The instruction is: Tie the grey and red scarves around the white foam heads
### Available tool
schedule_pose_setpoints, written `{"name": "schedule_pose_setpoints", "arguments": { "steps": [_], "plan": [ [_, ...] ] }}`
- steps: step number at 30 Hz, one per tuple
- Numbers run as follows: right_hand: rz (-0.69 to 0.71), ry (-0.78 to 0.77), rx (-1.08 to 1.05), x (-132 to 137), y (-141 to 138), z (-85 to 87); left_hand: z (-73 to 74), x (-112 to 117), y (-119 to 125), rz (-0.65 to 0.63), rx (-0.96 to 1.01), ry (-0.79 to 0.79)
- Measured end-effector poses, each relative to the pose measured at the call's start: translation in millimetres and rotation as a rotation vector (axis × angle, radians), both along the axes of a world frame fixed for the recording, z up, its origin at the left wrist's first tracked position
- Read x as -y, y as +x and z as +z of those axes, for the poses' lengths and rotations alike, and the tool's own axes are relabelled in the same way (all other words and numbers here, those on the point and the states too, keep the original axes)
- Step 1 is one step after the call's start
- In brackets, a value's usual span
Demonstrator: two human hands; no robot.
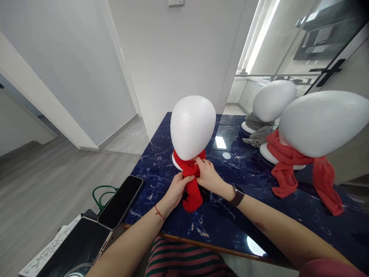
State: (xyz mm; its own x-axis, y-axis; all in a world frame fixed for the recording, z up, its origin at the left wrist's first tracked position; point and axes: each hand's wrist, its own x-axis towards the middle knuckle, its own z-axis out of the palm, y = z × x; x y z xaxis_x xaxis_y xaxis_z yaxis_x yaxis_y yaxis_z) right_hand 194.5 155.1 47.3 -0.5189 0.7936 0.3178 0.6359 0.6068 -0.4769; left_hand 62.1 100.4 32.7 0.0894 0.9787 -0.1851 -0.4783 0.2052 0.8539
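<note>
A bright red scarf (193, 194) is wrapped around the neck of a white mannequin head (193, 125), and one end hangs down in front onto the table. My left hand (176, 189) pinches the scarf from the left, thumb across the cloth just below the wrapped part. From the right, my right hand (208, 175) grips the scarf a little higher, close under the head's chin. Both hands are closed on the fabric. The back of the neck is hidden by the head.
On the right stand a white head (323, 121) with a coral scarf (288, 159) and another white head (275, 100) with a grey scarf (259, 132). The blue marble-patterned table (239, 215) carries them. A black phone (121, 202) lies at its left edge above a dark tablet-like device (76, 246).
</note>
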Motion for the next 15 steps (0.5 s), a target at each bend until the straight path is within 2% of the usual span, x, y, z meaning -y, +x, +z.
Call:
{"name": "schedule_pose_setpoints", "arguments": {
  "steps": [5,8,11,15],
  "plan": [
    [-0.092,0.131,-0.070,12.3,-1.3,0.7,-0.3,-0.6,-1.4,0.033,0.021,-0.029],
    [-0.192,0.119,-0.236,21.7,2.2,-7.7,0.5,-1.1,-2.7,0.047,0.050,-0.062],
    [-0.264,-0.103,-0.486,30.9,5.7,-19.3,0.9,-1.5,-4.3,0.058,0.066,-0.112],
    [-0.175,-0.606,-0.857,37.1,1.2,-26.1,1.5,-1.7,-5.3,0.083,0.076,-0.151]
  ]
}}
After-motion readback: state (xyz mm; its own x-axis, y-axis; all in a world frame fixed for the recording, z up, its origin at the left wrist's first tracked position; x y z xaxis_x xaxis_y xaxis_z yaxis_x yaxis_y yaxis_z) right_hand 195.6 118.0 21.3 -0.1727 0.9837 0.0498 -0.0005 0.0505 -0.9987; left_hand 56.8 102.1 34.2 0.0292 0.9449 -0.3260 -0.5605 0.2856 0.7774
